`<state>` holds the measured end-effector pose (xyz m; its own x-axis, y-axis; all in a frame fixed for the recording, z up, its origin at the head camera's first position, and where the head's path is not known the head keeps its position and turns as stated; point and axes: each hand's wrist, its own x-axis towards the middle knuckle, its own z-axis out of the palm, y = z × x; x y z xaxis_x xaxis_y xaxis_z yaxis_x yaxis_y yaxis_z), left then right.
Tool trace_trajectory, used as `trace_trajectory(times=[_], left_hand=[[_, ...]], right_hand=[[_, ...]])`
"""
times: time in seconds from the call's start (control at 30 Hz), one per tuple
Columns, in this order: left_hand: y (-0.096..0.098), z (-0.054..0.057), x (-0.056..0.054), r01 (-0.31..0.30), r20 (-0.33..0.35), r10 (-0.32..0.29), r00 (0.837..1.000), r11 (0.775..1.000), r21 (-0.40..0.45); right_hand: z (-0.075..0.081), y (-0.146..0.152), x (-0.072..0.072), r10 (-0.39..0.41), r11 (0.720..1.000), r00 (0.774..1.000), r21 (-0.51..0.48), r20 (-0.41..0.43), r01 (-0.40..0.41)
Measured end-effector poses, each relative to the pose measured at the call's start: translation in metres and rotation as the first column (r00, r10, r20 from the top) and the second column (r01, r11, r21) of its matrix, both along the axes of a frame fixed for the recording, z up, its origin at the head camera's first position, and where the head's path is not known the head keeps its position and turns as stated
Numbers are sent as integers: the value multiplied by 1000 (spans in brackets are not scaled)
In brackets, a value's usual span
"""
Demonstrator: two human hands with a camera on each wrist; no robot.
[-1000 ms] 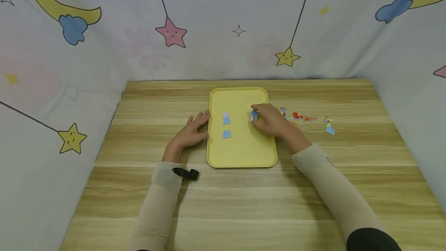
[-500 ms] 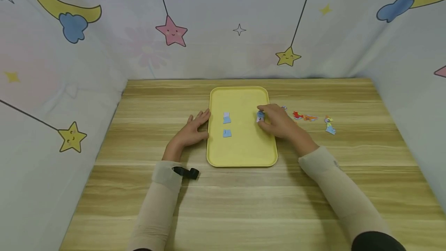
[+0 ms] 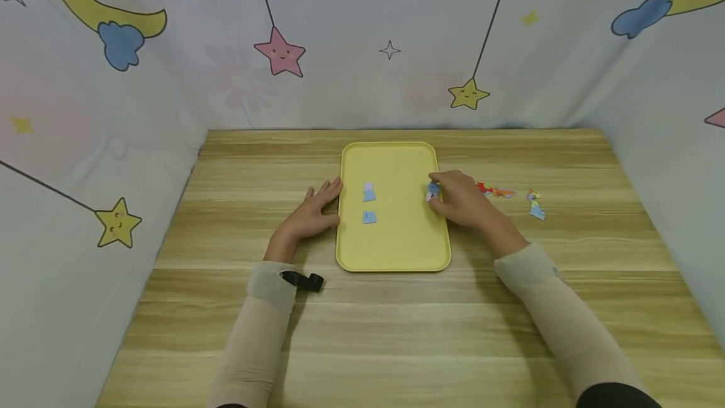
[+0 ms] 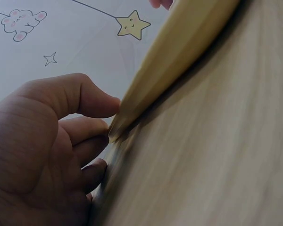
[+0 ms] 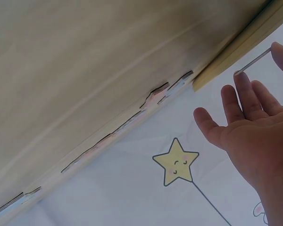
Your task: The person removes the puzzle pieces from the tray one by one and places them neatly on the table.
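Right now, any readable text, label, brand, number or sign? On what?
None readable.
Held piece in the right hand: dark mark, too small to read.
Nearer piece on the tray: dark mark, too small.
Backdrop: drawings, no lettering seen.

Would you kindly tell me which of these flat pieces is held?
The piece pinched by the right hand over the right side of the tray; the blue pieces farther left and colourful ones on the table lie untouched.

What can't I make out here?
Held piece: partly covered by right hand, head view.
Upper item on yellow tray: one piece or two, too small, head view.
Table piece nearest tray: hidden by right hand, head view.
Right thumb: partly cut by frame edge, right wrist view.
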<state>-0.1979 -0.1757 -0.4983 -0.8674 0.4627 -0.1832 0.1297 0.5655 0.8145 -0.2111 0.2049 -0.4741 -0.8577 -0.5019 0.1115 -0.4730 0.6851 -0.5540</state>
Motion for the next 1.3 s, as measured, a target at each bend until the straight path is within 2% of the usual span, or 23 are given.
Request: trace_trajectory(times=[0.4,0.6,0.8,1.3], left_hand=[[0,-2,3,-11,1,11,1000,1000,10],[0,-2,2,-7,5,7,1000,1000,9],[0,-1,1,-5,-1,5,1000,1000,8],[0,1,0,-5,-3,5,1000,1000,11]], right_hand=[[2,16,7,-46,998,996,-36,76,49],[3,32,10,-118,992,984,-30,137,124],[4,49,13,-170,983,977,-40,130,177],[6,71,25,-177,982,973,-42,147,185]])
